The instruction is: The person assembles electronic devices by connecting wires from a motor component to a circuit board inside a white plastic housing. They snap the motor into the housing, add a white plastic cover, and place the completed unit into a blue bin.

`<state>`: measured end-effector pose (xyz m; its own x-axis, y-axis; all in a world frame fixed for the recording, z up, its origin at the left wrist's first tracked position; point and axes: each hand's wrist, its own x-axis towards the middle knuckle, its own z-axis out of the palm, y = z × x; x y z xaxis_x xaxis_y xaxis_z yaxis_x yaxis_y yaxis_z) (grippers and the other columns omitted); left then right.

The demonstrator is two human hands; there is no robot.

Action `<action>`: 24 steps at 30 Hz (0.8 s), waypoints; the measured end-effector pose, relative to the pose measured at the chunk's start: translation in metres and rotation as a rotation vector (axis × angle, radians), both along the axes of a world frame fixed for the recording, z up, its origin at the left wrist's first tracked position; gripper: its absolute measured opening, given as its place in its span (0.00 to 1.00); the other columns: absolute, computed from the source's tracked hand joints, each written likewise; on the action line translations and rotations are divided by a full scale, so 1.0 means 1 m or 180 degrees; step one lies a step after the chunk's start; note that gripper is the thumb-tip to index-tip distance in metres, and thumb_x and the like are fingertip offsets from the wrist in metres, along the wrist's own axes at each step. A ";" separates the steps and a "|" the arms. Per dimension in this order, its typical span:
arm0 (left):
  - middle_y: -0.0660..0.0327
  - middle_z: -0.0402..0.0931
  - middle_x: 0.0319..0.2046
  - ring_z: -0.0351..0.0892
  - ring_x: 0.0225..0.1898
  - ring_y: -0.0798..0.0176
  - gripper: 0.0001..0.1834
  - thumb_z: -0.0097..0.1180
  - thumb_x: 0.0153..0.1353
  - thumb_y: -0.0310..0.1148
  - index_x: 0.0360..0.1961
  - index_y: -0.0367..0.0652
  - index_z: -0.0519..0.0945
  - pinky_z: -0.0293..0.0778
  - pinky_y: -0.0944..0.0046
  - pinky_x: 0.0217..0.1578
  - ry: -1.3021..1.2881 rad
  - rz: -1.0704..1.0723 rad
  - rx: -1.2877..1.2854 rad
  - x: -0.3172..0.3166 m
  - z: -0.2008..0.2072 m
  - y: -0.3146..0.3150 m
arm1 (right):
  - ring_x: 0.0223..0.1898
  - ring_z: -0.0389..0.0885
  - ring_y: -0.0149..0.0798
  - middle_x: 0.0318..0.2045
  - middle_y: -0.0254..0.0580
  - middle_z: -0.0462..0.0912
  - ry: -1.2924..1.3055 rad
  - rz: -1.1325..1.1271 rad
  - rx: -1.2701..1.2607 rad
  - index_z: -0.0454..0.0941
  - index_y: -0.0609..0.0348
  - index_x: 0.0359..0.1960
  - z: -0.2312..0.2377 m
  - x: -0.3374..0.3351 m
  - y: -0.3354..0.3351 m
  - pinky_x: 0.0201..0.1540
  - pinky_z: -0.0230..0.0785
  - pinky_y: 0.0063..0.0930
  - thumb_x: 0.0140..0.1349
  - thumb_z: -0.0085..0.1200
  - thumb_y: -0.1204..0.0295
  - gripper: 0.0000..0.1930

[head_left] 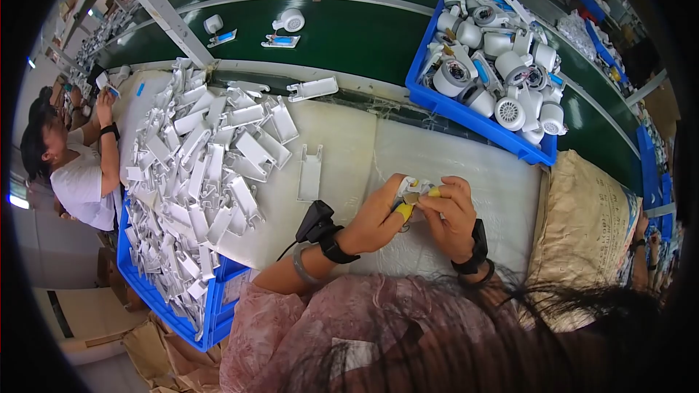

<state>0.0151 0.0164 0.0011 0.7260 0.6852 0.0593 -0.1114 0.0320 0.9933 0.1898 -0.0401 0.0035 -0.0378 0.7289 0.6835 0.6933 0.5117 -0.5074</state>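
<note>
Head view — two hands (pixel 384 211) hold one small white part (pixel 409 186).

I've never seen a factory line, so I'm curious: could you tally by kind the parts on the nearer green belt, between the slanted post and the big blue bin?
White round heads: 2
White flat parts with blue on them: 2
Total: 4

White channel-shaped plastic pieces (pixel 255 151) are lying on the pale, flat tabletop (pixel 342 131) and in a blue plastic bin (pixel 211 324) at lower left. Behind, a green conveyor belt (pixel 349 29) is passing beneath a blue rectangular plastic tray (pixel 480 127), upper right. At centre, a small white plastic part (pixel 413 185) is resting between left hand (pixel 377 218) and right hand (pixel 453 222).
</note>
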 end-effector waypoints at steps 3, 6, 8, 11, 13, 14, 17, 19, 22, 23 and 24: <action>0.63 0.68 0.29 0.67 0.28 0.73 0.22 0.35 0.56 0.20 0.53 0.38 0.63 0.70 0.72 0.29 -0.0032 0.0030 0.0004 0.000 0.000 0.000 | 0.31 0.76 0.37 0.29 0.35 0.76 0.0046 0.0031 0.0011 0.81 0.53 0.33 -0.003 0.000 0.001 0.51 0.67 0.41 0.45 0.65 0.81 0.13; 0.56 0.70 0.31 0.71 0.28 0.64 0.18 0.40 0.56 0.22 0.50 0.36 0.65 0.68 0.64 0.30 -0.0050 0.0103 -0.0066 0.001 0.006 -0.001 | 0.31 0.76 0.37 0.29 0.35 0.76 0.0069 0.0062 0.0018 0.82 0.52 0.33 -0.003 0.001 0.001 0.51 0.67 0.40 0.44 0.65 0.81 0.13; 0.54 0.71 0.31 0.72 0.29 0.60 0.18 0.41 0.56 0.23 0.50 0.35 0.65 0.68 0.62 0.32 0.0092 0.0033 -0.0118 -0.001 0.008 0.000 | 0.32 0.75 0.38 0.30 0.35 0.77 0.0092 0.0070 -0.0014 0.82 0.52 0.33 -0.005 0.002 0.002 0.51 0.67 0.41 0.44 0.65 0.81 0.13; 0.52 0.71 0.31 0.72 0.29 0.58 0.18 0.41 0.57 0.23 0.50 0.35 0.65 0.69 0.61 0.33 0.0094 0.0072 0.0113 0.000 0.006 0.001 | 0.33 0.75 0.38 0.30 0.35 0.76 0.0147 0.0118 -0.0021 0.82 0.52 0.33 -0.007 0.003 0.002 0.51 0.68 0.41 0.44 0.64 0.81 0.13; 0.53 0.71 0.31 0.72 0.29 0.58 0.18 0.41 0.57 0.23 0.50 0.34 0.65 0.68 0.61 0.32 0.0111 0.0088 0.0173 0.000 0.004 0.001 | 0.33 0.75 0.38 0.30 0.34 0.76 0.0144 0.0137 -0.0024 0.83 0.51 0.33 -0.008 0.003 0.002 0.51 0.68 0.42 0.45 0.64 0.81 0.13; 0.53 0.71 0.31 0.72 0.29 0.58 0.18 0.41 0.57 0.23 0.50 0.34 0.65 0.68 0.60 0.32 0.0126 0.0100 0.0233 0.000 0.003 0.001 | 0.34 0.75 0.38 0.30 0.34 0.76 0.0139 0.0150 -0.0025 0.83 0.51 0.33 -0.009 0.003 0.003 0.51 0.68 0.42 0.45 0.64 0.82 0.13; 0.53 0.71 0.30 0.72 0.29 0.58 0.18 0.41 0.57 0.23 0.50 0.34 0.65 0.68 0.60 0.32 0.0103 0.0047 0.0206 0.001 0.006 0.001 | 0.33 0.75 0.39 0.30 0.34 0.76 0.0156 0.0129 -0.0008 0.83 0.52 0.34 -0.007 0.004 0.002 0.50 0.68 0.41 0.45 0.64 0.82 0.13; 0.53 0.71 0.30 0.72 0.29 0.59 0.18 0.41 0.57 0.24 0.50 0.35 0.65 0.68 0.60 0.31 0.0090 0.0071 0.0152 0.000 0.005 0.001 | 0.33 0.75 0.39 0.30 0.35 0.76 0.0139 0.0119 -0.0010 0.82 0.52 0.34 -0.007 0.003 0.003 0.50 0.68 0.41 0.45 0.64 0.82 0.13; 0.54 0.72 0.31 0.71 0.29 0.59 0.19 0.42 0.56 0.24 0.50 0.35 0.65 0.69 0.61 0.32 -0.0032 -0.0053 -0.0158 -0.003 -0.001 0.002 | 0.33 0.74 0.39 0.30 0.35 0.76 0.0130 0.0079 -0.0005 0.82 0.52 0.34 -0.007 0.002 0.002 0.50 0.68 0.40 0.45 0.65 0.81 0.13; 0.54 0.72 0.32 0.72 0.31 0.60 0.19 0.42 0.56 0.24 0.51 0.35 0.65 0.69 0.61 0.34 -0.0144 -0.0201 -0.0413 -0.004 -0.003 0.002 | 0.33 0.74 0.39 0.30 0.35 0.75 0.0134 0.0050 0.0002 0.82 0.52 0.34 -0.006 0.002 0.002 0.50 0.67 0.40 0.45 0.65 0.81 0.13; 0.54 0.72 0.32 0.72 0.31 0.60 0.19 0.42 0.56 0.24 0.51 0.35 0.65 0.69 0.61 0.34 -0.0138 -0.0201 -0.0414 -0.003 -0.003 0.000 | 0.33 0.74 0.39 0.30 0.35 0.75 0.0140 0.0050 0.0001 0.82 0.52 0.34 -0.006 0.002 0.001 0.50 0.67 0.40 0.45 0.65 0.81 0.13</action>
